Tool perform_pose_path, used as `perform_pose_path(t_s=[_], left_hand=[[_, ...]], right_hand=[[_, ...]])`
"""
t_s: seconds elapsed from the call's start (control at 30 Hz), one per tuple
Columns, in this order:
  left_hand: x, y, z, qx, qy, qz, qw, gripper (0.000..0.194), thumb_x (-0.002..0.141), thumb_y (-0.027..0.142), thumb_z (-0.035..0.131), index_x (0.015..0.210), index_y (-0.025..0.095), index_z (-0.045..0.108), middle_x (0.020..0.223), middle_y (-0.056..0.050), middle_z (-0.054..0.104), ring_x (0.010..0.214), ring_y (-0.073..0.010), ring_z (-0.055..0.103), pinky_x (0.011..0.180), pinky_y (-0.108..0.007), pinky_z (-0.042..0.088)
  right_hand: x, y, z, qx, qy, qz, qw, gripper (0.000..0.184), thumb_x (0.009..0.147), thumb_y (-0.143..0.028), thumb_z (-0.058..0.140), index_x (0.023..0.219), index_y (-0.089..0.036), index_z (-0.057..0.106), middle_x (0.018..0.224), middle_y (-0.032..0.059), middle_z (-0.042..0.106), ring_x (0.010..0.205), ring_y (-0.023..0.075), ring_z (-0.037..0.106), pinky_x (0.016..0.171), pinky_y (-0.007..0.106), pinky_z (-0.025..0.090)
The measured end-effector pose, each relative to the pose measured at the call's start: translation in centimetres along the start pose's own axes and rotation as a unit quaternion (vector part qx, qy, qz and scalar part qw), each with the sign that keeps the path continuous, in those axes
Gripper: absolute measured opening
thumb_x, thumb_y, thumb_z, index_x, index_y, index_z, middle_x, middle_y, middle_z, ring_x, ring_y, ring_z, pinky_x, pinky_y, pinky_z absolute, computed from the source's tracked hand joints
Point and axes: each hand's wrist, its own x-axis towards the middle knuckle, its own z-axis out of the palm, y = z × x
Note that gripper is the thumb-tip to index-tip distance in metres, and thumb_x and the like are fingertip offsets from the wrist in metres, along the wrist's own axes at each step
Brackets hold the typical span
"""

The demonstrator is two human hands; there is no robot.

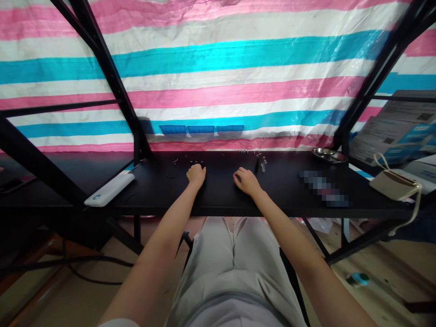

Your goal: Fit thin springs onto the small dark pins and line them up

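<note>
Small pieces [196, 162] are seen just beyond the left hand [196, 175] and might be scattered by a nudge from its curled fingers, while the right hand [247, 180] is loosely bent to its right, whether anything is pinched being impossible to tell.

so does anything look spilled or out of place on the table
Small loose bits lie scattered beyond the right hand, toward the back of the table, rather like a spill. Nothing looks damaged; a patch at right is blurred.
</note>
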Motion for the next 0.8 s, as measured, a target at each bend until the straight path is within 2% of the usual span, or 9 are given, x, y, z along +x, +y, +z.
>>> perform_pose_path(t_s=[0.13,0.23,0.37,0.47,0.53,0.6,0.7,0.8], left_hand=[[0.2,-0.2,0.3,0.004,0.006,0.008,1.0,0.032,0.084,0.039,0.049,0.092,0.015,0.068,0.092,-0.016,0.066,0.089,-0.0304,0.063,0.074,-0.037,0.047],[0.4,-0.3,0.4,0.006,0.003,0.008,1.0,0.032,0.085,0.04,0.048,0.092,0.015,0.068,0.092,-0.016,0.066,0.09,-0.0303,0.063,0.074,-0.037,0.047],[0.4,-0.3,0.5,0.008,0.002,0.01,1.0,0.032,0.085,0.039,0.048,0.091,0.015,0.068,0.092,-0.017,0.067,0.091,-0.031,0.063,0.074,-0.038,0.047],[0.4,-0.2,0.5,0.007,0.001,0.009,1.0,0.032,0.085,0.038,0.049,0.092,0.014,0.068,0.093,-0.018,0.066,0.091,-0.0321,0.063,0.075,-0.04,0.047],[0.4,-0.2,0.5,0.007,-0.002,0.008,1.0,0.032,0.084,0.038,0.05,0.092,0.014,0.068,0.093,-0.018,0.066,0.092,-0.0322,0.063,0.075,-0.04,0.047],[0.4,-0.2,0.5,0.009,-0.006,0.004,1.0,0.032,0.084,0.038,0.05,0.093,0.014,0.068,0.093,-0.018,0.066,0.092,-0.0317,0.063,0.076,-0.04,0.047],[0.4,-0.1,0.5,0.016,-0.012,-0.004,1.0,0.031,0.084,0.039,0.05,0.094,0.014,0.068,0.095,-0.016,0.066,0.093,-0.0302,0.063,0.077,-0.038,0.048],[0.4,-0.1,0.5,0.023,-0.016,-0.012,1.0,0.031,0.084,0.038,0.051,0.095,0.015,0.068,0.096,-0.015,0.066,0.093,-0.029,0.063,0.078,-0.037,0.048]], right_hand=[[-0.2,0.3,-0.9,0.053,0.092,0.018,0.994,0.021,0.09,-0.025,0.039,0.085,-0.018,0.058,0.085,0.0066,0.058,0.078,0.0157,0.054,0.072,0.028,0.039],[-0.5,1.1,-1.7,0.067,0.202,0.082,0.974,0.022,0.09,-0.028,0.037,0.088,-0.019,0.057,0.089,0.0086,0.055,0.082,0.0179,0.053,0.075,0.032,0.04],[-1.1,3.1,-2.7,0.082,0.351,0.228,0.905,0.025,0.09,-0.029,0.031,0.095,-0.018,0.053,0.093,0.0107,0.05,0.087,0.0207,0.049,0.078,0.036,0.039],[-1.4,4.9,-2.8,0.088,0.399,0.31,0.859,0.028,0.089,-0.024,0.025,0.098,-0.017,0.051,0.097,0.0119,0.048,0.09,0.0214,0.048,0.08,0.037,0.038],[-1.5,5.9,-2.6,0.079,0.394,0.358,0.843,0.027,0.086,-0.021,0.027,0.098,-0.017,0.051,0.097,0.0121,0.049,0.09,0.0217,0.049,0.081,0.037,0.038],[-1.5,6.7,-2.2,0.074,0.355,0.418,0.833,0.026,0.081,-0.018,0.033,0.098,-0.016,0.052,0.098,0.0124,0.052,0.092,0.0232,0.05,0.082,0.038,0.039],[-1.7,6.9,-1.7,0.059,0.22,0.506,0.832,0.029,0.075,-0.018,0.042,0.101,-0.016,0.055,0.104,0.013,0.055,0.098,0.0261,0.049,0.083,0.041,0.038],[-1.8,6.5,-1.6,0.013,0.074,0.531,0.844,0.033,0.074,-0.023,0.049,0.106,-0.016,0.057,0.11,0.0135,0.054,0.103,0.0274,0.048,0.086,0.041,0.037]])
